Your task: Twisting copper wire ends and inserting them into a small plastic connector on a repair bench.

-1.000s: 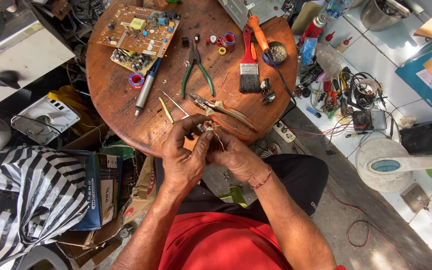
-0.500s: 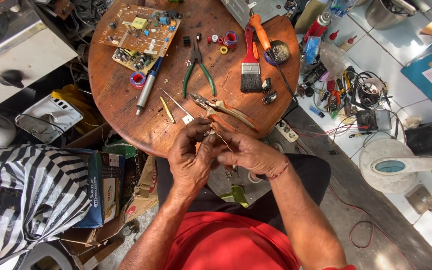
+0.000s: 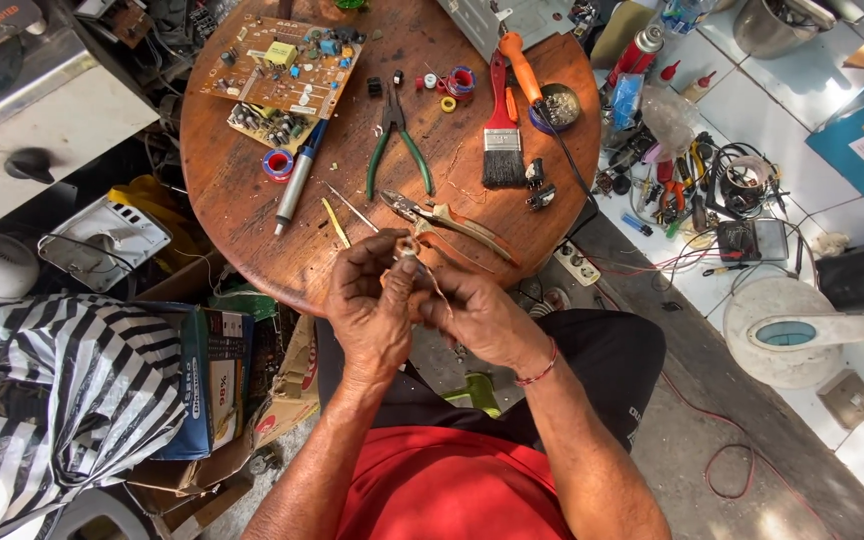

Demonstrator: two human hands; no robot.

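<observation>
From the head camera, looking down, the left hand (image 3: 372, 300) and the right hand (image 3: 477, 315) met just off the near edge of the round wooden desk (image 3: 242, 215), above the person's lap. Between them sat a small pale part (image 3: 408, 246) with thin wires trailing from it; the left hand's fingers (image 3: 392, 265) were pinched narrow around it, while the right hand's fingers (image 3: 442, 290) curled close on the wires, and how firmly they gripped could not be told. The part was therefore held in the air, apart from the desk top. On the desk just beyond the hands lay orange-handled pliers (image 3: 452, 222), then green-handled pliers (image 3: 399, 140), a grey pen-shaped tool (image 3: 297, 178), a paintbrush (image 3: 500, 125) with a red handle, and a brown circuit board (image 3: 277, 70) at the far left. A small roll of red tape (image 3: 277, 163) lay beside the pen-shaped tool. As a judgement, the step in hand looked like twisting or dressing the wires at the small part. The next move would seem to call for a steady left pinch while the right fingers worked the strands, or a short reach forward to the orange-handled pliers, which lay nearest.
</observation>
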